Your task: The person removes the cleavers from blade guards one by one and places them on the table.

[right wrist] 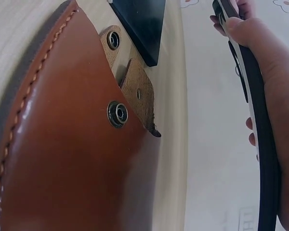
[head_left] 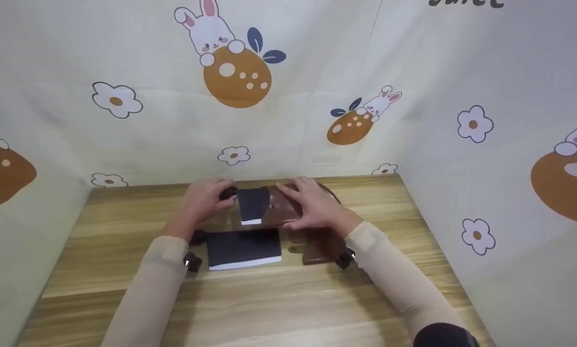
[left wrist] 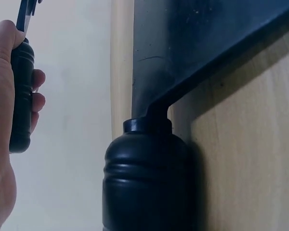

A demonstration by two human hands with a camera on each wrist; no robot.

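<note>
Pale cloth walls printed with rabbits and flowers, round a wood-grain table (head_left: 279, 313). Left hand (head_left: 203, 200): fingers curled round a black ridged handle (head_left: 228, 193). Right hand (head_left: 318, 205): fingers and thumb gripping a glossy brown leather sheath (head_left: 281, 207). Between them, toward twelve o'clock, a dark-bladed cleaver (head_left: 254, 201), pale along its edge: handle end bare, rest hidden in the leather, so apparently half covered; inward or outward, cannot tell. At its six o'clock, a second dark-bladed cleaver (head_left: 243, 246), fully bare. At that one's three o'clock, a second brown leather sheath (head_left: 315, 254), strap undone; this pair unjoined.
</note>
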